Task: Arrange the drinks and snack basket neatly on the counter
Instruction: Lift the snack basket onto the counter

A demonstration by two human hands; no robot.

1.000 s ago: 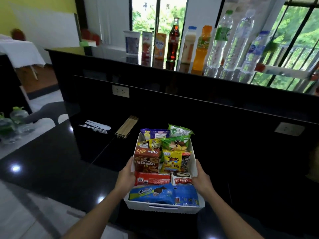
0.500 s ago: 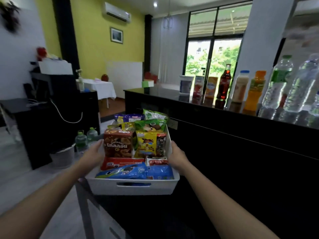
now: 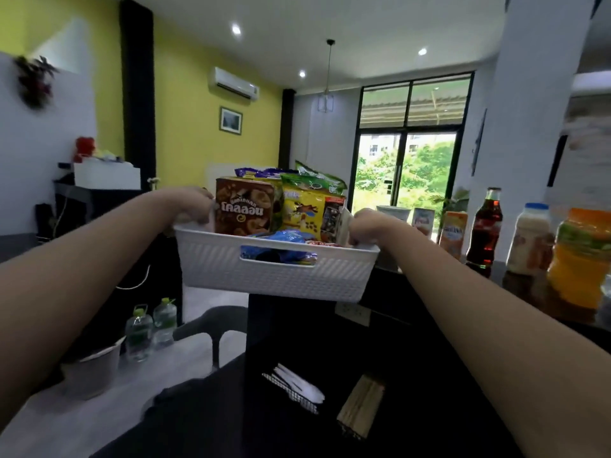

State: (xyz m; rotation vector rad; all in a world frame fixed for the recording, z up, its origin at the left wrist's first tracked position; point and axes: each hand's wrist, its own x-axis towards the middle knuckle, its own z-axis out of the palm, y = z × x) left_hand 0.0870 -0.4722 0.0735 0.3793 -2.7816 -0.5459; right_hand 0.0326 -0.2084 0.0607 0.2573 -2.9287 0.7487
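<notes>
A white plastic snack basket (image 3: pixel 274 272) full of colourful snack packets hangs in the air in front of me, above the left end of the black raised counter (image 3: pixel 529 305). My left hand (image 3: pixel 191 206) grips its left rim and my right hand (image 3: pixel 367 226) grips its right rim. On the counter to the right stands a row of drinks: a cola bottle (image 3: pixel 484 229), a milky bottle (image 3: pixel 529 239), an orange juice bottle (image 3: pixel 582 256), an orange carton (image 3: pixel 453 233) and a white cup (image 3: pixel 393 213) partly behind my right hand.
Below the basket, on the lower black worktop (image 3: pixel 231 408), lie white plastic cutlery (image 3: pixel 297 388) and a bundle of wooden sticks (image 3: pixel 360 404). Two water bottles (image 3: pixel 148 328) and a white bucket (image 3: pixel 92 368) stand on the floor at left. A wall socket (image 3: pixel 353 314) sits on the counter front.
Both hands have lifted the basket from the lower worktop up to the raised counter's height, and my view has swung up and to the left.
</notes>
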